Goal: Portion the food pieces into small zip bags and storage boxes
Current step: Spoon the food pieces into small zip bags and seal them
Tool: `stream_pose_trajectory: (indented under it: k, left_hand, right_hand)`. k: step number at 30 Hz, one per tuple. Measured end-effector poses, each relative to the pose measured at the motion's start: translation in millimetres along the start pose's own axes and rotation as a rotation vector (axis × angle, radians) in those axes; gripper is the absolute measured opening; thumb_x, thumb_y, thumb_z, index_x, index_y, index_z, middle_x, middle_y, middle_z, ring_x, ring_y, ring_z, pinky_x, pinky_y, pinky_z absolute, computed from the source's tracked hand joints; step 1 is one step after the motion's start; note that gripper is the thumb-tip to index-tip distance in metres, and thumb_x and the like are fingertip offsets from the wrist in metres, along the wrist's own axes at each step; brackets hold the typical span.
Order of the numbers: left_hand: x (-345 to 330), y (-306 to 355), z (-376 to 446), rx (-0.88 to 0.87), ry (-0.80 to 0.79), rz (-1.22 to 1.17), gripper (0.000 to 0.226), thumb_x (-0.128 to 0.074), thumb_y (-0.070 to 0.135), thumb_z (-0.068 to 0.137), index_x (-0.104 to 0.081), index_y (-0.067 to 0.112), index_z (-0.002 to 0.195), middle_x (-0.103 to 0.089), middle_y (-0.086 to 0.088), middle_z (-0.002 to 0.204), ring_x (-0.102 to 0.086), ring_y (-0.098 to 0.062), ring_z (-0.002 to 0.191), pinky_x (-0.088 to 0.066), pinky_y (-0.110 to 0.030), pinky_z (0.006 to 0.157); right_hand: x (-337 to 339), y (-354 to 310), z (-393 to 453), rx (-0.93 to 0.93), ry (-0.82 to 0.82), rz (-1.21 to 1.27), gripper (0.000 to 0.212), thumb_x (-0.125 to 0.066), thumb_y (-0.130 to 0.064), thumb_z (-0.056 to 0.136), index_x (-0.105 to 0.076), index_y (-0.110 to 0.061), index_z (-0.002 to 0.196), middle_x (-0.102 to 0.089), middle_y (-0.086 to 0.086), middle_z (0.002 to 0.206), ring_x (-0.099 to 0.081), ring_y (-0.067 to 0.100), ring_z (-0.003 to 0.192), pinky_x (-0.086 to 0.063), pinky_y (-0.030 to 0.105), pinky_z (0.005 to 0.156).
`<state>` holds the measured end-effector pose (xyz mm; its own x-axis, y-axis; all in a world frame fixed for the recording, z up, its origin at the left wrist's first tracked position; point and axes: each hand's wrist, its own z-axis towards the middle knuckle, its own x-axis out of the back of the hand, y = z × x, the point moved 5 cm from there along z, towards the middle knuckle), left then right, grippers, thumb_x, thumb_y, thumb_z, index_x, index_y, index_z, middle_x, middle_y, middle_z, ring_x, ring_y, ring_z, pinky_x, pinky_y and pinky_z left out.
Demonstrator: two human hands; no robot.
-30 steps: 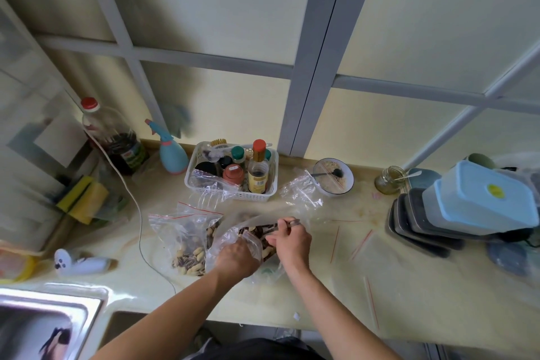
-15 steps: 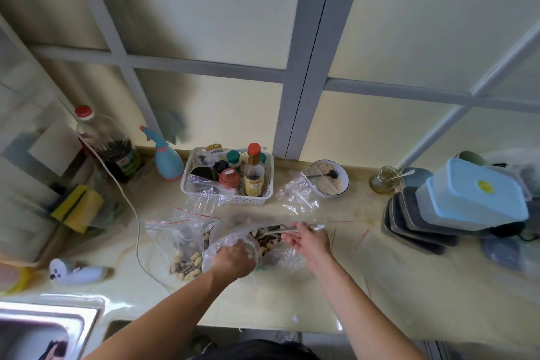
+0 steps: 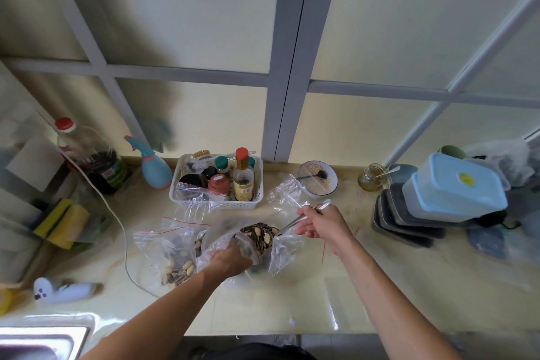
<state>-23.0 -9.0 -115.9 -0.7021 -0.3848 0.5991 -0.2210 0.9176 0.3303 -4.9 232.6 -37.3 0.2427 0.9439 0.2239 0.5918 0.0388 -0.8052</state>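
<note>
On the counter [image 3: 380, 286], the left hand [image 3: 230, 260] is clenched on the near edge of an open zip bag [image 3: 233, 238], holding its mouth up; the bag is heaped with striped seeds and pale nuts [image 3: 260, 235]. The right hand [image 3: 321, 223] grips a metal spoon [image 3: 295, 221] by its handle, the bowl end dipping into the pile at the bag's right rim. Just left of that bag lies a second zip bag [image 3: 172, 251], partly filled with the same mix and lying flat. Empty clear bags [image 3: 287, 194] sit behind, beside a white basket [image 3: 216, 203] of bottles. A bowl [image 3: 318, 181] stands near the wall. Well to the right, a blue-lidded box [image 3: 458, 187] tops a stack of dark trays [image 3: 406, 225].
</note>
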Motion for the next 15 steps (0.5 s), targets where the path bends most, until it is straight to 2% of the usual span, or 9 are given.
stream_pose_trajectory:
  k: [5,12,15]
  left_hand:
    - [1,3,7,-0.040,0.016,-0.017,0.087,-0.072,0.044,0.084,-0.027,0.015,0.153,-0.050,-0.012,0.144,-0.053,-0.031,0.127,-0.044,-0.040,0.105]
    - [7,-4,8,0.033,0.020,-0.070,0.082,-0.074,0.038,0.084,-0.031,0.013,0.149,-0.054,-0.014,0.139,-0.056,-0.032,0.124,-0.045,-0.037,0.101]
    - [7,-5,14,-0.016,-0.018,-0.073,0.088,-0.075,0.054,0.070,-0.039,0.014,0.139,-0.056,-0.008,0.133,-0.057,-0.029,0.119,-0.048,-0.037,0.101]
  right_hand:
    - [2,-6,1,0.047,-0.028,-0.057,0.024,-0.054,-0.022,0.105,-0.072,-0.005,0.103,-0.077,0.018,0.078,-0.078,0.031,0.078,-0.056,0.026,0.059]
    - [15,4,11,-0.025,-0.028,0.082,0.025,-0.054,-0.022,0.106,-0.072,-0.005,0.104,-0.076,0.022,0.081,-0.074,0.023,0.071,-0.055,0.024,0.059]
    - [16,6,13,-0.033,-0.056,0.102,0.025,-0.055,-0.022,0.106,-0.072,-0.004,0.105,-0.076,0.021,0.082,-0.074,0.023,0.073,-0.055,0.023,0.061]
